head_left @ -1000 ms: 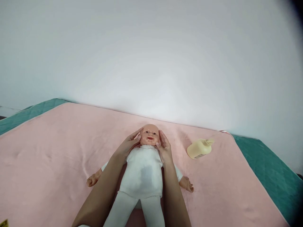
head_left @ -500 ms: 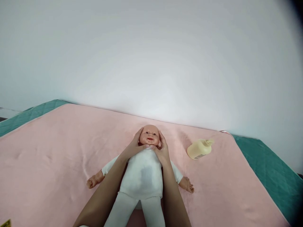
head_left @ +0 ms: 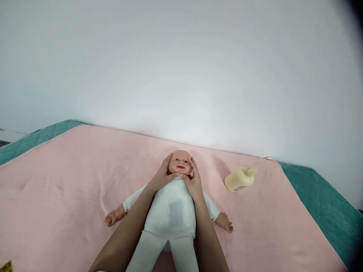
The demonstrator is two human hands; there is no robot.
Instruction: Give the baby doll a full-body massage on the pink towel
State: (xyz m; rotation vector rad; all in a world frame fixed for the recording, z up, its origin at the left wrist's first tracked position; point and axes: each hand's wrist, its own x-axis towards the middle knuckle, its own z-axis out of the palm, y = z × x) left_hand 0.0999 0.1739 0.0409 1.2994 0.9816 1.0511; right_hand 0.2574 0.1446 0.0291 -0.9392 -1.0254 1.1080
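Note:
A baby doll (head_left: 172, 211) in white clothes lies on its back, its head away from me and its arms spread to both sides. My left hand (head_left: 163, 174) is wrapped round the left side of the doll's head and neck, thumb under the chin. From the right, my right hand (head_left: 194, 178) cups the other side of the head, its thumb also below the chin. The two thumbs nearly meet there. Parts of the fingers are hidden behind the head. A grey-blue patch shows on the doll's belly.
A pale yellow pump bottle (head_left: 238, 179) stands to the right on the pink sheet (head_left: 70, 189). Green quilted material (head_left: 317, 200) shows at both sides. Behind rises a white wall (head_left: 181, 68). A yellow-and-black corner (head_left: 6, 266) sits at bottom left.
The fingers of my right hand have shifted slightly at the side of the doll's head. Both hands keep their hold, and the whole view has moved very little.

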